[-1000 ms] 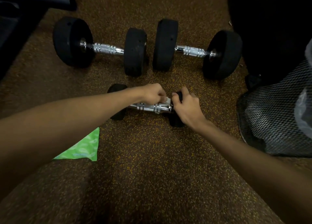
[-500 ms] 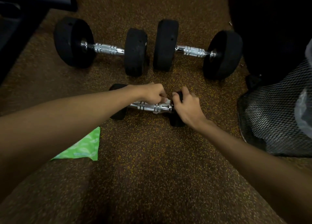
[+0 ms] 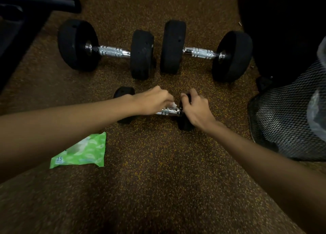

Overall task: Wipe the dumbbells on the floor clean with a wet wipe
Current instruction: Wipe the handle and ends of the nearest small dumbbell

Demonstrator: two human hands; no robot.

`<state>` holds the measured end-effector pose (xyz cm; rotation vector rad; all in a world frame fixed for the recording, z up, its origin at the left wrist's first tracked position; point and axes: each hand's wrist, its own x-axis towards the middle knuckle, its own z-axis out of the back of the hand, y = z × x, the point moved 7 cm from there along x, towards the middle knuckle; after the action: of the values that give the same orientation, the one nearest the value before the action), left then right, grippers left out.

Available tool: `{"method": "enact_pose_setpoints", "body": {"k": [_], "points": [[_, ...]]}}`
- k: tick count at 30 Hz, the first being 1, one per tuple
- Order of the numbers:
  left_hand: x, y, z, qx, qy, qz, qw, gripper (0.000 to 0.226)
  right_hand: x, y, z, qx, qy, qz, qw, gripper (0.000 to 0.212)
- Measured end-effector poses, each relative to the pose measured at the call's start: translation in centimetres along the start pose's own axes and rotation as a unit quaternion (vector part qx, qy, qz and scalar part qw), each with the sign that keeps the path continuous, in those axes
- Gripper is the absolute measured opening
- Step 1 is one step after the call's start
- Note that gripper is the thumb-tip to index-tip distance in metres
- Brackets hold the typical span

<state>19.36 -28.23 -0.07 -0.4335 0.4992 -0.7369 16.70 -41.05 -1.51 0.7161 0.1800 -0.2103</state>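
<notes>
Chrome handle of the small dumbbell [image 3: 168, 111] lies on the floor [image 3: 158, 163], between both hands.
I see the left hand [image 3: 153, 101] pinching the wet wipe [image 3: 173, 104] onto it; the right hand [image 3: 195, 108] grips its right end.

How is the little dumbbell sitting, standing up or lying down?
Lying down. The small dumbbell has its shiny bar sideways, both black ends on the floor.

Three dumbbells [image 3: 108, 51] [image 3: 202, 53] [image 3: 167, 111]; one wipe [image 3: 173, 104]; one wipe pack [image 3: 82, 151]; one mesh bin [image 3: 282, 121].
</notes>
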Motion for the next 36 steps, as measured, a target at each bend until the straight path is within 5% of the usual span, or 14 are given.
{"method": "enact_pose_setpoints", "body": {"k": [6,10,15,21,28,31,36], "points": [[1.7,0.5,-1.5,-0.001,-0.001,0.087,0.996,0.027,-0.8,1.4,0.4,-0.034,0.018,0.038,0.999,0.032],[-0.3,-0.8,-2.5,0.043,-0.042,-0.001,0.998,0.024,-0.7,1.1,0.4,-0.017,0.004,0.028,0.999,0.032],[-2.6,-1.4,-3.1,0.177,-0.046,-0.134,0.974,0.048,-0.1,-0.2,-0.1,-0.019,-0.010,0.008,1.000,0.036],[-0.7,-0.6,-1.6,0.012,-0.076,-0.004,0.997,0.032,0.4,-0.3,-0.2,-0.007,-0.005,0.005,1.000,0.034],[-2.1,-1.6,-3.7,0.131,-0.034,-0.073,0.988,0.058,0.4,-0.5,-0.3,-0.014,-0.007,0.015,1.000,0.033],[-2.9,-1.6,-2.9,0.093,-0.059,-0.097,0.989,0.055,0.4,-0.6,-0.3,-0.012,-0.007,0.013,1.000,0.033],[-0.6,0.4,-0.9,-0.009,-0.059,0.048,0.997,0.027,0.6,-0.4,-0.3,-0.009,-0.001,0.011,1.000,0.030]]}}
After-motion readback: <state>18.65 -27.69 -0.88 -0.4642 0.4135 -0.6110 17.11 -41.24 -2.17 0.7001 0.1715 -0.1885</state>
